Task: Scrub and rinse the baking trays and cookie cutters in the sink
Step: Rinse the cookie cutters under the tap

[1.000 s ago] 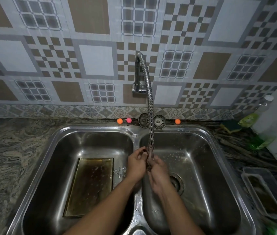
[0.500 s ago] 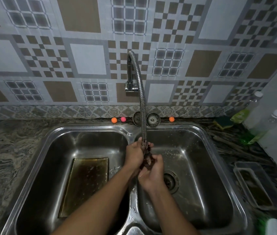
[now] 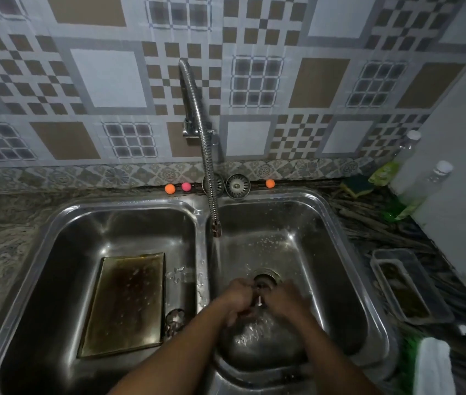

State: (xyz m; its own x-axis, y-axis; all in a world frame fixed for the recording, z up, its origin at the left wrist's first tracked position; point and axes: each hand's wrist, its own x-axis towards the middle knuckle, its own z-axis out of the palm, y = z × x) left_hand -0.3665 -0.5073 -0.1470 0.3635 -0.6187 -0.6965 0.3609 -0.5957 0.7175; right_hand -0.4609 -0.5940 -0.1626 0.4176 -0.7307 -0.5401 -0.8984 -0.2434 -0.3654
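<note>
Your left hand (image 3: 234,300) and right hand (image 3: 285,301) both pinch a small metal piece (image 3: 259,301) at six o'clock of the drain (image 3: 266,275).

Single head-worn wide-angle view, steeply down and forward over the double sink (image 3: 340,223), close above

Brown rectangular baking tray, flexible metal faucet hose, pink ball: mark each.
Brown rectangular baking tray (image 3: 123,303), head view, base centre.
Flexible metal faucet hose (image 3: 207,161), head view, mid-length.
Pink ball (image 3: 186,186), head view, centre.
</note>
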